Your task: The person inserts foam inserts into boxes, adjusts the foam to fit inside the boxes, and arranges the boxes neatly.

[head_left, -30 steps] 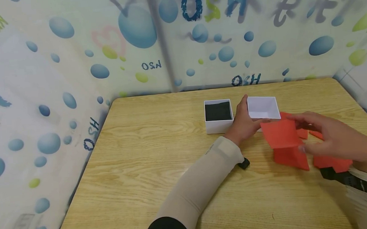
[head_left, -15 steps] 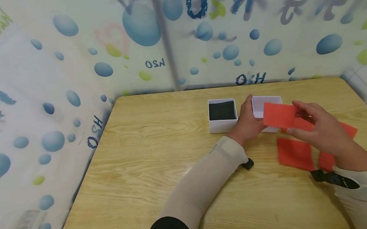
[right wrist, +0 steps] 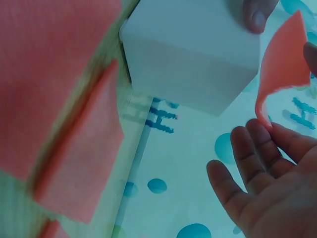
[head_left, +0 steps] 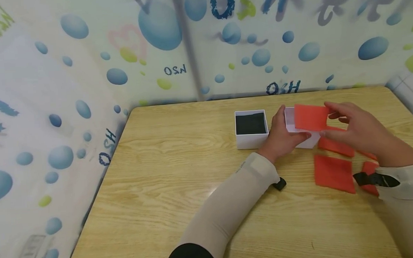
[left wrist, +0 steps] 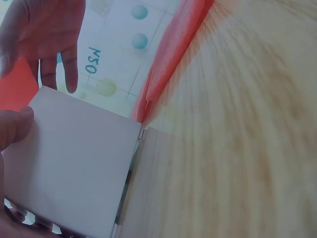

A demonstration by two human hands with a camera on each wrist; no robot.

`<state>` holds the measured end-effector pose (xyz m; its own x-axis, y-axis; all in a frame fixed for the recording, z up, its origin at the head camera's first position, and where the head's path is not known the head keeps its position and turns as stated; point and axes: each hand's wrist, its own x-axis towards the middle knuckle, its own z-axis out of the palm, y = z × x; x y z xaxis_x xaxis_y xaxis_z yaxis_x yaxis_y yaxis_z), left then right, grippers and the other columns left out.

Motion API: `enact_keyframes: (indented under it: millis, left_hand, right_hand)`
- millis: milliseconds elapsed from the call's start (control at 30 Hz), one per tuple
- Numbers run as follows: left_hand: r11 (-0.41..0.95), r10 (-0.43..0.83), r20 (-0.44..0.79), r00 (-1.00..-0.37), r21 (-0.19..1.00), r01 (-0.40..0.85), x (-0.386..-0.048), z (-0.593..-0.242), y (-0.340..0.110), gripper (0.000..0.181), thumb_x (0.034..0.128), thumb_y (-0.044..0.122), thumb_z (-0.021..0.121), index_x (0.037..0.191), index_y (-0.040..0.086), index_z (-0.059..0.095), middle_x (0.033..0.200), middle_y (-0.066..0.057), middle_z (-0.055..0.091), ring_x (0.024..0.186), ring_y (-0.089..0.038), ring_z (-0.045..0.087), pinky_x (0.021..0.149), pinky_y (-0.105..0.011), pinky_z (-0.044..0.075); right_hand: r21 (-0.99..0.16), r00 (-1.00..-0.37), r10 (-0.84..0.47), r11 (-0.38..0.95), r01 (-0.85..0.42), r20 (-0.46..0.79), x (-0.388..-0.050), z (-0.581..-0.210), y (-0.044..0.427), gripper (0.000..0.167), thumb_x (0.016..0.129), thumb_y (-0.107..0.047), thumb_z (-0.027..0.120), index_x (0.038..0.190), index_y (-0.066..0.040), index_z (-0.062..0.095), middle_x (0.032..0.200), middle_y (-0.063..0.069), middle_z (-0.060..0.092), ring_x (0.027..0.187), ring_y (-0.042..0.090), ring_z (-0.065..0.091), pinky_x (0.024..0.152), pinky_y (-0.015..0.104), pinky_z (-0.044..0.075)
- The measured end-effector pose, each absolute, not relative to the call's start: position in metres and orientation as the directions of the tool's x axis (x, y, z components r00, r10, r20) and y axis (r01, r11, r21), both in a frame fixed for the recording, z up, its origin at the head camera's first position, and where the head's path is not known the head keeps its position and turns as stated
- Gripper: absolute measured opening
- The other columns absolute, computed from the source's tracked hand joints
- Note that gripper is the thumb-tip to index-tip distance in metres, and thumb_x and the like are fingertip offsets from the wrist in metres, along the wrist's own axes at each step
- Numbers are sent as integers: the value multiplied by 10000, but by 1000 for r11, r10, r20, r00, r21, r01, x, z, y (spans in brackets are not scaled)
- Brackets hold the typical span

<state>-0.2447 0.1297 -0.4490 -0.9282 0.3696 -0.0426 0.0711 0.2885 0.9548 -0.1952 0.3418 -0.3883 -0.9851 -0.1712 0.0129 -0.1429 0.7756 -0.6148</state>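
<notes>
In the head view my left hand grips a small white open-topped box, its thumb across the front wall. My right hand pinches one edge of a thin red cloth square, holding it up over that box's opening. The right wrist view shows the red square bending beside the white box, with the fingertips at its lower corner. From the left wrist, the box's wall hides most of the red square.
Left of the held box stands a second white box filled with dark folded cloth. Several red cloth pieces lie on the table at right, among them a near one and one beside the box. A patterned wall rises behind.
My right hand has lifted the red square up and away from the pieces on the table, to above the box opening. The left hand keeps its grip on the box.
</notes>
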Motion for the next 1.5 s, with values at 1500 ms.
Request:
enact_keyframes:
  millis: [1500]
  left_hand:
    - [304, 366, -70, -928, 952, 47, -245, -450, 128, 1111, 863, 317, 886, 1675, 378, 129, 1494, 132, 420, 1239, -30, 452, 995, -318, 559]
  right_hand:
    - [-319, -947, -239, 934, -163, -215, -210, -370, 328, 1275, 812, -532, 888, 1670, 16, 121, 1651, 377, 228, 1472, 607, 256, 1103, 769, 319]
